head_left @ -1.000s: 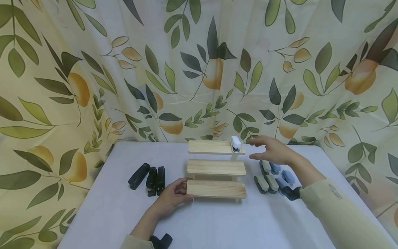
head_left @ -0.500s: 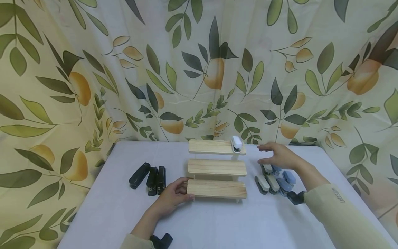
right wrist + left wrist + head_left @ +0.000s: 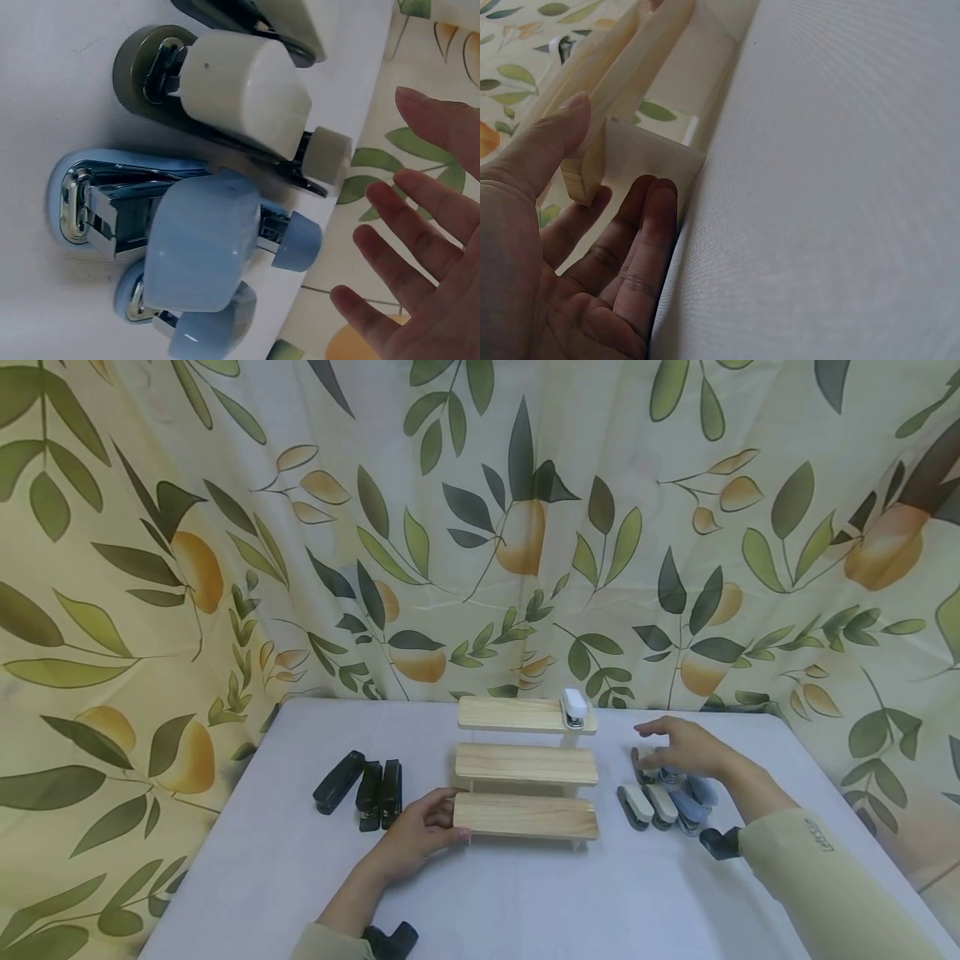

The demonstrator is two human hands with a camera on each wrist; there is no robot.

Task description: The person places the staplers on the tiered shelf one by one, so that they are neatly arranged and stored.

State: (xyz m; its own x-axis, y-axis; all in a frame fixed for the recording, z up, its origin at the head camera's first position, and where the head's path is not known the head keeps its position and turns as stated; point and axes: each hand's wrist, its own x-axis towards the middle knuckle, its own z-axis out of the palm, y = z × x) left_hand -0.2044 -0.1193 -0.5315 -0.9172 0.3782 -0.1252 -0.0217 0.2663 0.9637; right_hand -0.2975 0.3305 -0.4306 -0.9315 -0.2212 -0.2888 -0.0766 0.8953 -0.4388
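My left hand point(image 3: 415, 837) grips the left end of the lowest board of a three-tier wooden display shelf point(image 3: 525, 817). In the left wrist view its thumb lies on the board point(image 3: 583, 176), with the fingers below and near the white leg point(image 3: 649, 150). At the right end of the top tier stands a white stapler point(image 3: 574, 706). My right hand point(image 3: 693, 748) is held over the staplers on the right, fingers spread, holding nothing. Below it sit pale cream staplers point(image 3: 636, 807) and blue staplers point(image 3: 692, 808); the hand partly hides the rear ones. The right wrist view shows a blue stapler point(image 3: 199, 244) close up.
Three black staplers point(image 3: 369, 795) lie left of the shelf on the white-covered table point(image 3: 495, 902). A leaf-and-fruit patterned curtain point(image 3: 480, 543) hangs behind the table's back edge.
My right hand has moved right and down, from beside the top tier to over the rear staplers. The left hand stays on the lowest board.
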